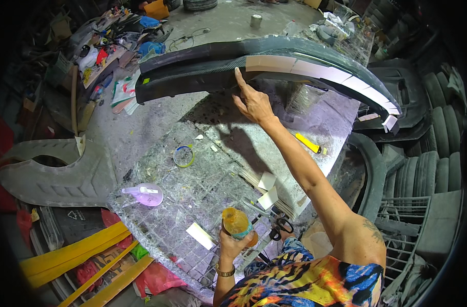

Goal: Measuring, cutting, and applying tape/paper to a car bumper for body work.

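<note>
- Fingers of the left hand [232,247], at the lower centre of the frame, are wrapped around a cup [236,223] with teal on its side; orange-brown matter coats its inside, and how full it is cannot be told.
- Just right of the cup lie black-handled scissors [277,228]; to its left, a white piece [201,236] rests on the plastic-covered table [164,222].
- Left of centre, a purple-tinted bottle [150,197] with a pale top sits near the table's edge; its contents cannot be made out.
- Farther up, a yellow-and-blue ring [184,166] lies near the middle, and a yellow knife [308,143] lies right of centre.
- Above the centre, the right hand [256,106] has its index finger stretched out and the others loosely bent, gripping nothing; the fingertip meets or nearly meets a long dark panel [192,79].
- That curved panel spans the upper frame, with pale strips [320,70] along its right half.
- Beyond it, at the top centre, a grey tin [255,21] stands on the floor [223,23]; what it holds is too small to tell.
</note>
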`<state>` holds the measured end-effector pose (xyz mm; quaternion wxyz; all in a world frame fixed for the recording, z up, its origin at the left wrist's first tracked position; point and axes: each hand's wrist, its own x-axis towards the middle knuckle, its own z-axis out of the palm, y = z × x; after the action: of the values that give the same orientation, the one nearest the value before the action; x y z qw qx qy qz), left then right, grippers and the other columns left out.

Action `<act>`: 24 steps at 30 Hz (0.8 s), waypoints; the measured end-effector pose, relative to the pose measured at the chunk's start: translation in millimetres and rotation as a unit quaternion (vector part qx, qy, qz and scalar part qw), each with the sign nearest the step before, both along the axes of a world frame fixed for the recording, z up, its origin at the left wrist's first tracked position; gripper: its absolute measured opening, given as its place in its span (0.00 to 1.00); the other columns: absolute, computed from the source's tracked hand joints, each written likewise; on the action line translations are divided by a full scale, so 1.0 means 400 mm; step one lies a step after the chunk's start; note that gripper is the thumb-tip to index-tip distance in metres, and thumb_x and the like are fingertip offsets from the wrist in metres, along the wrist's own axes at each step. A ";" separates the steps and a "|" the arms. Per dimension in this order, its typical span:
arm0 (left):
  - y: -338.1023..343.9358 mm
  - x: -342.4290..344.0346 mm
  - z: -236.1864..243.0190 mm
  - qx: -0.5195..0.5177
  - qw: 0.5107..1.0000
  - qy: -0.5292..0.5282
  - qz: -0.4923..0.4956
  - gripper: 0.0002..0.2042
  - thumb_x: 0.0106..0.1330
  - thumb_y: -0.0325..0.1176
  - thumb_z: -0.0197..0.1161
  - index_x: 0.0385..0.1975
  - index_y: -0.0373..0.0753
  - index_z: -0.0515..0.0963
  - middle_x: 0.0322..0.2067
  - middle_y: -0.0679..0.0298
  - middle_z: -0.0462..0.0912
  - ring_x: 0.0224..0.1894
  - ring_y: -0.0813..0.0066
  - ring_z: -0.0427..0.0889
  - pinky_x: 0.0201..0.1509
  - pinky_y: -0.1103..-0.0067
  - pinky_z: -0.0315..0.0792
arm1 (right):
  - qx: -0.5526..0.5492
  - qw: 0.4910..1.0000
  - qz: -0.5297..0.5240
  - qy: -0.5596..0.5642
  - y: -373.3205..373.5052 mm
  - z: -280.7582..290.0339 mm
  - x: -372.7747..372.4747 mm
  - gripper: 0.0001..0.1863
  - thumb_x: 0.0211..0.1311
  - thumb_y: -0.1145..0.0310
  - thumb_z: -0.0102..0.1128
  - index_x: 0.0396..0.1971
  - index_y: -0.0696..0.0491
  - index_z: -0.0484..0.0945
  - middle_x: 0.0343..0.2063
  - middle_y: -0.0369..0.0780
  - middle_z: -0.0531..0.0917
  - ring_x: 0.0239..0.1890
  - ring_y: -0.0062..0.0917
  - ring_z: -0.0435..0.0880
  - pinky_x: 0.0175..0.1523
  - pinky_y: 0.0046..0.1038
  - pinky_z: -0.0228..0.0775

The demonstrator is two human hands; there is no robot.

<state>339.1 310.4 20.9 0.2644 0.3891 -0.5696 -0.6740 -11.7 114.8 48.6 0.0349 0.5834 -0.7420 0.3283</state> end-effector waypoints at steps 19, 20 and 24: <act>-0.008 0.028 -0.018 0.018 1.000 -0.005 -0.023 0.29 0.49 0.34 0.75 0.49 0.34 0.70 0.41 0.61 0.81 0.42 0.72 0.81 0.49 0.75 0.75 | 0.044 0.996 -0.024 0.069 -0.028 0.003 0.023 0.43 0.65 0.49 0.51 0.72 0.41 0.38 0.29 0.48 0.79 0.27 0.45 0.82 0.33 0.43 0.77; -0.008 0.029 -0.018 0.018 1.000 -0.005 -0.023 0.29 0.49 0.34 0.75 0.49 0.34 0.70 0.41 0.61 0.81 0.42 0.72 0.81 0.49 0.75 0.75 | 0.043 0.996 -0.025 0.073 -0.025 0.003 0.021 0.43 0.64 0.49 0.51 0.72 0.40 0.38 0.29 0.47 0.79 0.27 0.44 0.82 0.33 0.43 0.77; -0.009 0.030 -0.018 0.014 1.000 -0.002 -0.021 0.28 0.49 0.34 0.75 0.49 0.34 0.70 0.41 0.61 0.81 0.41 0.72 0.81 0.49 0.75 0.75 | 0.071 0.993 -0.014 0.089 -0.007 -0.011 0.015 0.42 0.64 0.49 0.51 0.72 0.40 0.39 0.28 0.47 0.78 0.26 0.44 0.82 0.33 0.42 0.77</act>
<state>351.3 307.0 13.9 0.2438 0.3822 -0.5690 -0.6861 -5.6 111.9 44.0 0.0642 0.6009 -0.7654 0.2213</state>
